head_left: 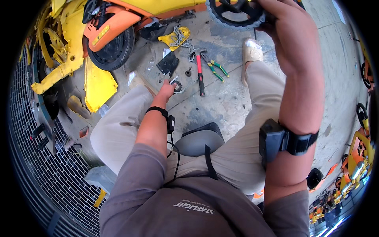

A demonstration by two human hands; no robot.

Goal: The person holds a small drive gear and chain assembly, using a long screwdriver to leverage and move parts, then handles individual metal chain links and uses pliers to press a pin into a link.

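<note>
My right hand (278, 17) is raised at the top right, closed on a large black spoked ring (237, 21) with a grey toothed edge. My left hand (168, 89) reaches to the floor, fingers closed on a small toothed sprocket (177, 87). Just beyond it lie a black plastic piece (167, 63) and a small round metal part (188, 72). To their right are a red-handled hammer (200, 77) and green-and-yellow pliers (219, 71). A yellow part with grey chain on it (177, 38) lies higher up.
An orange-and-yellow vehicle with a black wheel (112, 53) stands at upper left, beside yellow panels (100, 85). A grey seat (199, 140) is between my legs. A metal grating (47, 166) runs along the left. More yellow vehicles (357, 158) line the right.
</note>
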